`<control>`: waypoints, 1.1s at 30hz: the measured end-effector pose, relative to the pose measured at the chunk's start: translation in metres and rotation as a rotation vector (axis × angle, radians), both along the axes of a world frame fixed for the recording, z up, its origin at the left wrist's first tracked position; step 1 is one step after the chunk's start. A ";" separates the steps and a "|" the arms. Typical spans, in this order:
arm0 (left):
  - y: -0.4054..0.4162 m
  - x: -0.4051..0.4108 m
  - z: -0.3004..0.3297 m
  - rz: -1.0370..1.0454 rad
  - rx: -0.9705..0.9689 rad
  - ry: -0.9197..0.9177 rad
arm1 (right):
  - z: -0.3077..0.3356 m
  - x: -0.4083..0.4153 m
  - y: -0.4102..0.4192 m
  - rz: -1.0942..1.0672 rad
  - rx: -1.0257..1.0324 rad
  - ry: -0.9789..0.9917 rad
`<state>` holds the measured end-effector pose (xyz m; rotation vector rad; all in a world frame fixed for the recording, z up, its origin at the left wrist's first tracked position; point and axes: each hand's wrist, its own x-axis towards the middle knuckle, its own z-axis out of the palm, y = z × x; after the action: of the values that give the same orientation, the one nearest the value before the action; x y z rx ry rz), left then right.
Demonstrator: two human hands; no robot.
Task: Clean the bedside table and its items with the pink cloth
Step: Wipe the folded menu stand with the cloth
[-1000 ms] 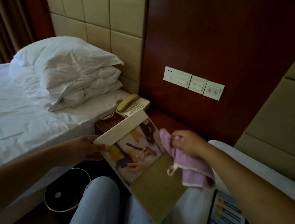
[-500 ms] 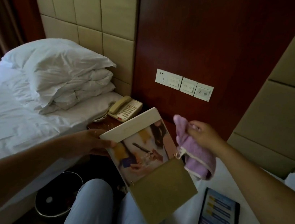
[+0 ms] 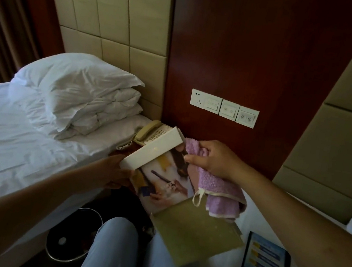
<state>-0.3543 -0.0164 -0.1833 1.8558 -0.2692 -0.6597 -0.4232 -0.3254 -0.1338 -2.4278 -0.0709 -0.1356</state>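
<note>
My left hand grips the left edge of a thick picture folder with a cream spine and an olive lower panel, held tilted above my knees. My right hand is closed on the pink cloth, pressed against the folder's upper right part, with the rest of the cloth hanging over the folder's right side. Behind the folder a beige telephone sits on the dark wooden bedside table, which is mostly hidden by the folder and my hands.
A bed with white sheets and a stack of pillows lies to the left. A round bin stands on the floor by my knees. A dark printed card lies on the right bed. Wall switches are above the table.
My right hand brought the pink cloth back down from beside the folder onto its upper right part. The view tilted upward and the folder stayed in my left hand.
</note>
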 end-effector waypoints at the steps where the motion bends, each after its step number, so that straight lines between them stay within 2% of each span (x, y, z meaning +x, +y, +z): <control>1: -0.004 0.001 0.001 0.079 -0.034 -0.006 | 0.005 0.000 0.002 -0.014 -0.053 -0.061; 3: -0.010 0.005 0.005 0.259 -0.132 0.047 | 0.012 -0.003 0.007 -0.050 -0.220 -0.224; 4: -0.013 0.008 0.007 0.334 -0.211 0.148 | 0.013 -0.006 0.011 -0.071 -0.331 -0.338; 7: -0.024 0.005 0.022 0.321 -0.413 0.453 | 0.005 -0.020 0.023 -0.048 -0.605 -0.615; 10: -0.043 -0.003 0.031 0.185 -0.458 0.506 | -0.014 -0.031 0.036 0.133 -0.812 -0.656; 12: -0.052 -0.009 0.027 0.169 -0.377 0.475 | -0.027 -0.035 0.040 0.213 -0.842 -0.590; 14: -0.051 -0.009 0.013 0.160 -0.265 0.429 | -0.036 -0.038 0.036 0.326 -0.784 -0.464; 16: -0.047 -0.010 0.003 0.066 -0.166 0.386 | -0.036 -0.039 0.027 0.334 -0.617 -0.323; 19: -0.041 -0.014 0.003 -0.093 -0.072 0.367 | -0.022 -0.031 0.008 0.073 -0.366 -0.245; 22: -0.037 -0.016 0.002 -0.206 -0.013 0.395 | -0.020 -0.020 0.001 -0.061 -0.331 -0.205; 28: -0.031 -0.027 -0.024 -0.234 0.065 0.413 | -0.074 -0.024 0.052 0.085 -0.241 -0.003; 33: -0.018 -0.024 -0.030 -0.115 -0.026 0.414 | -0.106 -0.027 0.093 0.192 -0.125 -0.115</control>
<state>-0.3780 -0.0340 -0.2137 1.6415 -0.1116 -1.0936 -0.4500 -0.2320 -0.2397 -2.5198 -0.3736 -0.1879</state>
